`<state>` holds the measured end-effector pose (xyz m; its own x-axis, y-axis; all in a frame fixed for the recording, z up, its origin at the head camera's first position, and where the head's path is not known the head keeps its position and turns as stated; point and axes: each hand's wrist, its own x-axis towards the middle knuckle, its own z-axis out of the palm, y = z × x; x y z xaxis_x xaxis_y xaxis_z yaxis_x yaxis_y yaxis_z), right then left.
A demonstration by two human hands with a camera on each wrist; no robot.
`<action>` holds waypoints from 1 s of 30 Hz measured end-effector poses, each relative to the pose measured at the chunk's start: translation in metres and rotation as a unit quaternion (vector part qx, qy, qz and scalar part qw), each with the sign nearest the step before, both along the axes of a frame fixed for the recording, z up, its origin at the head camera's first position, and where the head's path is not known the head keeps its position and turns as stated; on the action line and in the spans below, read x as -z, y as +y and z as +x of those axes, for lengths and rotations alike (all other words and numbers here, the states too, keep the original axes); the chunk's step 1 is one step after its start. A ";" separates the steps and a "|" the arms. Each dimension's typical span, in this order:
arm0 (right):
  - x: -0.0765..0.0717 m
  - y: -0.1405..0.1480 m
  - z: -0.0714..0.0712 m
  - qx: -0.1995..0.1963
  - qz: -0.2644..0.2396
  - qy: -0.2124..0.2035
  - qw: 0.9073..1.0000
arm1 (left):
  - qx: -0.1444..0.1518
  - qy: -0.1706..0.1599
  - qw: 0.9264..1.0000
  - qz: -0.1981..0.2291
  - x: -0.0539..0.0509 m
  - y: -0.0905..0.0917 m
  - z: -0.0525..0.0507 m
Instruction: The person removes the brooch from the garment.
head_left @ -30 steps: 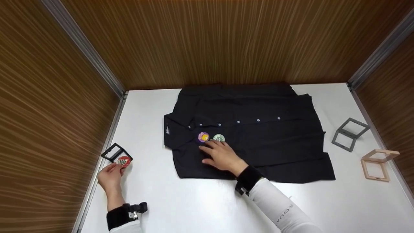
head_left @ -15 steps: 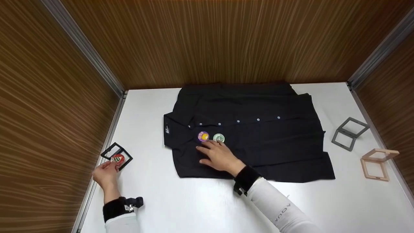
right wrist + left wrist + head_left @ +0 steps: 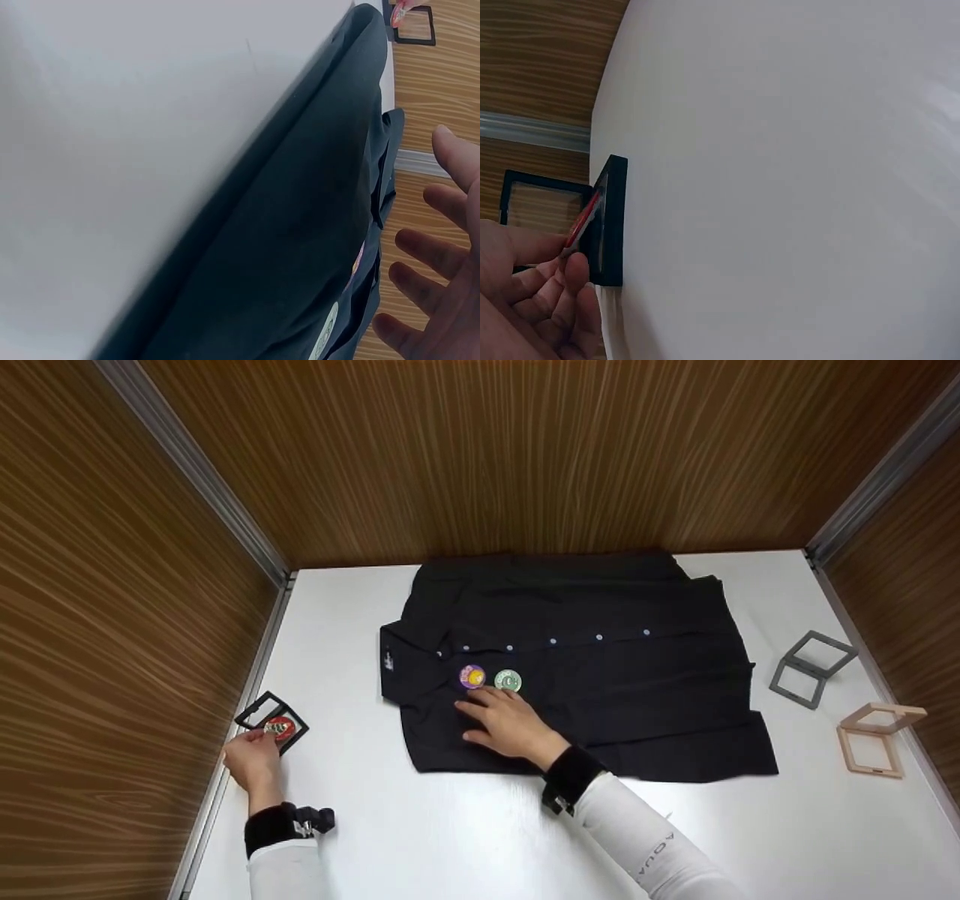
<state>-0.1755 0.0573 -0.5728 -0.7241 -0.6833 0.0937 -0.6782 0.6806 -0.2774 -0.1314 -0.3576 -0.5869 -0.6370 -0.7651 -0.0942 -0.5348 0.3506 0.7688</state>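
Between thumb and fingers, my left hand (image 3: pixel 253 757) pinches a round red badge (image 3: pixel 282 727) with a green and white picture. The badge is over the lower half of an open black display case (image 3: pixel 297 729); in the left wrist view its edge (image 3: pixel 581 221) tilts against the case (image 3: pixel 615 225). My right hand (image 3: pixel 510 724) is above a black buttoned shirt (image 3: pixel 637 690), fingers spread and relaxed, holding nothing. Just beyond its fingertips, a purple and yellow badge (image 3: pixel 472 676) and a green and white badge (image 3: pixel 508 680) lie on the shirt front.
At the right of the white table (image 3: pixel 450 840) stand an open grey display case (image 3: pixel 814 667) and an open pinkish-beige one (image 3: pixel 874 742). Brown wood-patterned panels (image 3: pixel 480 457) wall the table at the back and both sides.
My left hand has carried the red badge left from the black case's edge to over its lower half. The right hand has shifted slightly left, uncovering more of the green badge.
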 end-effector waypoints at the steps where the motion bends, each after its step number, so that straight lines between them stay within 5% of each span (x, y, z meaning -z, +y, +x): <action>1: 0.000 0.000 0.000 -0.001 -0.001 -0.001 1.000 | -0.001 -0.001 1.000 -0.003 0.001 0.000 0.000; 30: -0.001 0.000 0.003 0.010 0.007 -0.030 0.999 | -0.009 0.004 1.000 -0.028 0.009 -0.001 0.000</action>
<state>-0.1721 0.0570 -0.5716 -0.7412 -0.6701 0.0407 -0.6473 0.6974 -0.3075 -0.1312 -0.3588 -0.5956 -0.6242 -0.7798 -0.0467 -0.5353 0.3835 0.7526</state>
